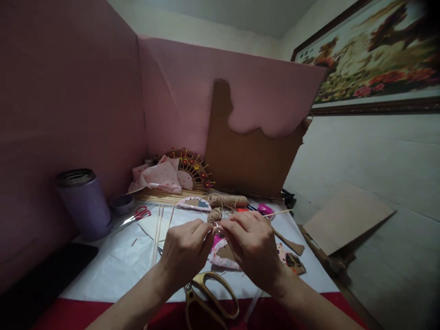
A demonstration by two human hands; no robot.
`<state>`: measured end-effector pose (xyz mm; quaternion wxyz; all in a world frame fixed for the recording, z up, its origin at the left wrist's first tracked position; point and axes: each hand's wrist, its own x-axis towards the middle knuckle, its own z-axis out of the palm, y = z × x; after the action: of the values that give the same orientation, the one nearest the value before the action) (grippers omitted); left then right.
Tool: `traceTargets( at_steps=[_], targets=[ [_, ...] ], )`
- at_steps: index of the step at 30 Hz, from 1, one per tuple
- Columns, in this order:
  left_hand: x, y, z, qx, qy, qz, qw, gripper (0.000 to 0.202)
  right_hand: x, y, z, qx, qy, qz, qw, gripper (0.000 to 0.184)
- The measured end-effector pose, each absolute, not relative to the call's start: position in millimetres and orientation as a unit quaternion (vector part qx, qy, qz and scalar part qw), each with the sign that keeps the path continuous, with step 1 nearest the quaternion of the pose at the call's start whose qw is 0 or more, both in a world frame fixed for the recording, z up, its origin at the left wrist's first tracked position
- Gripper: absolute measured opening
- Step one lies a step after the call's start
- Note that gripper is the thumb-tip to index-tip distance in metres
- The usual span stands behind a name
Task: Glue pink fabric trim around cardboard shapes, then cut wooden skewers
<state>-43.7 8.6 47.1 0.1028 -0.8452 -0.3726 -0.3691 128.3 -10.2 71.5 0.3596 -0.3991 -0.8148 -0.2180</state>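
Note:
My left hand (pixel 185 251) and my right hand (pixel 252 243) meet above the table, both with fingers pinched on a thin wooden stick (pixel 275 214) that runs out to the right. Their fingertips touch near a small ball of jute twine (pixel 215 214). Just under the hands lies a half-round cardboard piece edged with pink dotted fabric (pixel 222 256). Gold-handled scissors (pixel 211 295) lie at the near table edge between my wrists.
A purple tumbler (pixel 84 201), its lid (pixel 122 204), red-handled scissors (pixel 139 214) and loose wooden skewers (pixel 158 229) lie at the left. Pink fabric (pixel 158 176), a decorated fan shape (pixel 192 169) and a twine spool (pixel 228 200) sit at the back. Cardboard panels wall the table.

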Motion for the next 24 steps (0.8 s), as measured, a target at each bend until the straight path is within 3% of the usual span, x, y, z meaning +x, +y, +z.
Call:
traceTargets(
  at_steps=[12, 24],
  targets=[
    [-44.1, 13.5, 46.8, -0.858, -0.363, -0.329, 0.154, 0.024, 139.1, 6.1, 59.5, -0.366, -0.846, -0.124, 0.366, 0.02],
    [-42.4, 18.8, 45.0, -0.864, -0.305, -0.38, 0.13, 0.019, 146.0, 9.8, 57.5, -0.345, -0.858, -0.147, 0.351, 0.025]
  ],
)
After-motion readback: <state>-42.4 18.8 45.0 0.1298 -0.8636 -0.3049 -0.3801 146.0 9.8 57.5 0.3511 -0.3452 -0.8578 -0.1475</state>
